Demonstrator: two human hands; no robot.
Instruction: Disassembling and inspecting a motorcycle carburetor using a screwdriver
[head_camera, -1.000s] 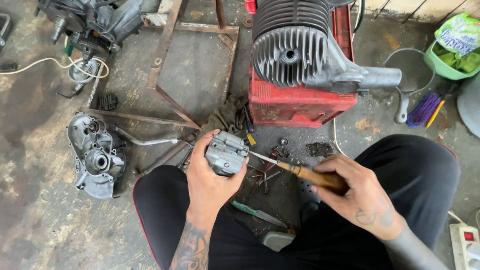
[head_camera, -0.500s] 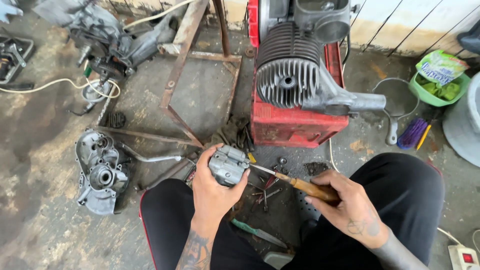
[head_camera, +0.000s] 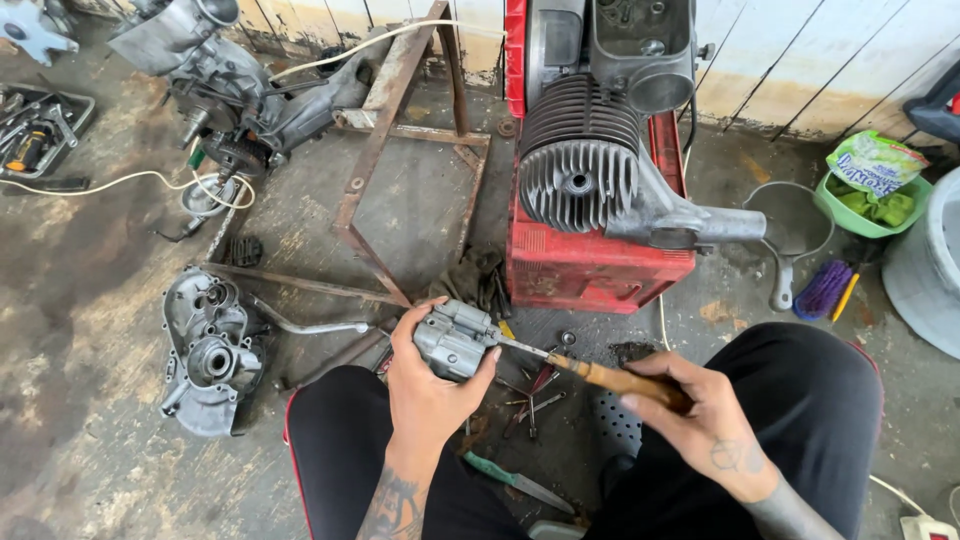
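Just below the centre of the frame, a small grey metal part (head_camera: 455, 340) was gripped in the left hand (head_camera: 430, 385), the fingers wrapped around it from below. A wooden-handled screwdriver (head_camera: 590, 373) was clenched in the right hand (head_camera: 700, 425), and its tip was set against the right side of the part. The work appeared to be in its middle stage: the part was held off the floor and the tool was engaged, but no screw could be seen freed from it (the contact point was too small to read). Loose tools and bits (head_camera: 530, 400) were scattered on the floor between the knees.

Room for movement was tight. A red box (head_camera: 590, 265) carrying a finned engine cylinder (head_camera: 580, 170) was placed just above the hands, and a rusty metal frame (head_camera: 390, 150) was set at upper centre-left. An engine cover (head_camera: 210, 350) was lying at the left, well apart. More open floor was left at the lower left.
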